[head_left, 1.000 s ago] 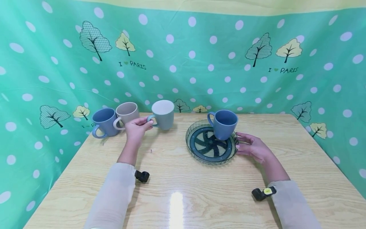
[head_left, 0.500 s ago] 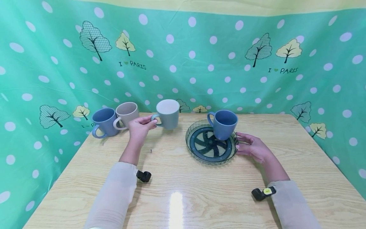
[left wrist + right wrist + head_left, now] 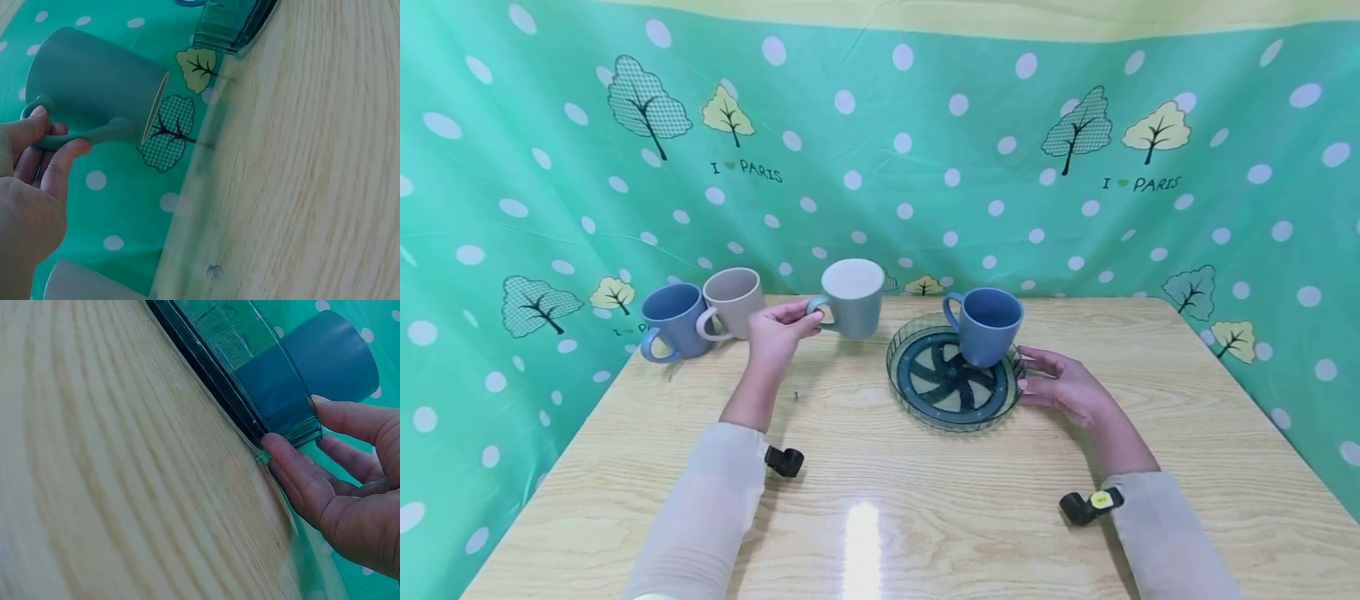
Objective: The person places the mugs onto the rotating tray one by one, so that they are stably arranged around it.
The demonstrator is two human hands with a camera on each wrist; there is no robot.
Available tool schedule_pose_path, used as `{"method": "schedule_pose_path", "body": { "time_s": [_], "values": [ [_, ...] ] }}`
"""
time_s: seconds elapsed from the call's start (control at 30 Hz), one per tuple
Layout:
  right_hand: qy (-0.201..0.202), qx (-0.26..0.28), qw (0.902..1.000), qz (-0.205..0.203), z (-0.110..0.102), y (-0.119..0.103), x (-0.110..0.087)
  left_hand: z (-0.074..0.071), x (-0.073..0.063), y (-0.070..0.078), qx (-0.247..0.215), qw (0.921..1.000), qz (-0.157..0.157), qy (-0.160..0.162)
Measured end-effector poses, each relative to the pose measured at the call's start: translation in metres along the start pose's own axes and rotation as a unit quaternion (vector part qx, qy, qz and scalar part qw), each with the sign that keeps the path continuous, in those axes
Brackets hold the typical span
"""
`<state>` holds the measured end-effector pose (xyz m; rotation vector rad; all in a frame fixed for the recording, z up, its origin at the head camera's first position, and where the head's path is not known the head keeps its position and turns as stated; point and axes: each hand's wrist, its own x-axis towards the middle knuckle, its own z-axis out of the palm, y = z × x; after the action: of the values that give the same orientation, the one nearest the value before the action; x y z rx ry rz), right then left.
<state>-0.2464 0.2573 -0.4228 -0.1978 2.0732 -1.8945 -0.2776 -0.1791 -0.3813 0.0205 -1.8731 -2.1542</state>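
My left hand [image 3: 775, 337] pinches the handle of a pale green mug [image 3: 859, 310], which is upright behind the middle of the table. In the left wrist view, thumb and fingers close on that mug's handle [image 3: 87, 134]. A round see-through green tray [image 3: 917, 408] with a dark spoked base sits right of centre. On its right part stands a blue mug [image 3: 988, 337], handle to the left. My right hand [image 3: 1063, 387] touches the tray's right side with extended fingers; in the right wrist view, fingertips [image 3: 270, 440] meet its rim and lower edge.
At the back left of the wooden table [image 3: 880, 483], another blue mug [image 3: 679, 321] and a beige mug [image 3: 737, 300] stand close together. A dotted green cloth [image 3: 880, 150] hangs right behind the table's back edge. A small dark speck [image 3: 796, 395] lies left of the tray.
My left hand has carried the pale green mug to the right, away from the beige mug and closer to the tray. My right hand, the tray and the other mugs stay put.
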Motion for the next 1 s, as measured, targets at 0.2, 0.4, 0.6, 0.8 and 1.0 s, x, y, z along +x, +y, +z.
{"method": "schedule_pose_path", "body": {
  "time_s": [0.2,0.4,0.6,0.8,1.0],
  "values": [
    [0.003,0.001,1.0000,0.004,0.001,-0.002,-0.001,0.007,-0.001,0.004,-0.013,0.9999,0.001,-0.009],
    [0.008,-0.003,0.9999,0.007,0.002,-0.004,-0.001,0.012,-0.002,0.007,-0.016,0.9997,-0.001,-0.017],
    [0.007,-0.002,1.0000,0.005,0.002,-0.004,-0.001,0.017,-0.002,0.007,-0.013,0.9996,0.007,-0.024],
    [0.005,0.003,1.0000,0.004,0.001,-0.003,-0.001,0.023,-0.003,0.009,-0.027,0.9993,0.008,-0.026],
    [0.004,0.004,1.0000,0.004,0.001,-0.003,-0.001,0.028,-0.003,0.010,-0.029,0.9991,0.003,-0.031]
  ]
}}
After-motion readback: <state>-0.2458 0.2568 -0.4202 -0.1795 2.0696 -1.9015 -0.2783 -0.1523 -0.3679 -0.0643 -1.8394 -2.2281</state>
